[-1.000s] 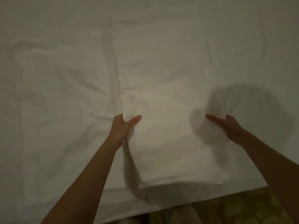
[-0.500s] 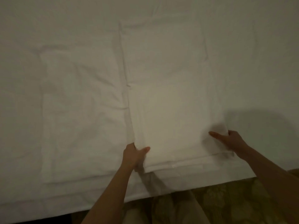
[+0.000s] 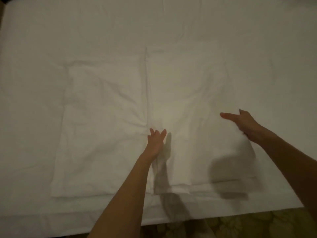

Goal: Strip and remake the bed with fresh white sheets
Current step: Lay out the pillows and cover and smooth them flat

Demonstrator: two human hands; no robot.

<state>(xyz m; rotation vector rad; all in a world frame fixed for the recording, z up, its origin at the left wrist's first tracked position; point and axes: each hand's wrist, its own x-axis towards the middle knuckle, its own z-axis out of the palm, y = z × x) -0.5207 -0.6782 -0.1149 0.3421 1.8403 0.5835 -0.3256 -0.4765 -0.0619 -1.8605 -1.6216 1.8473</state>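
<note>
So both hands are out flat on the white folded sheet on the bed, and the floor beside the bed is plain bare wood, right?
Not quite. The head view shows the floor has a patterned, floral-looking covering, not plain wood. The left hand and right hand are indeed spread on the folded sheet on the bed.

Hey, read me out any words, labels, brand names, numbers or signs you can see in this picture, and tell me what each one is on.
None: no text can be read anywhere.
The folded white sheet, the bed under it, the left hand and the right hand show no writing, tag or label.
The patterned floor at the bottom edge shows a floral pattern only, no letters or numbers.
</note>
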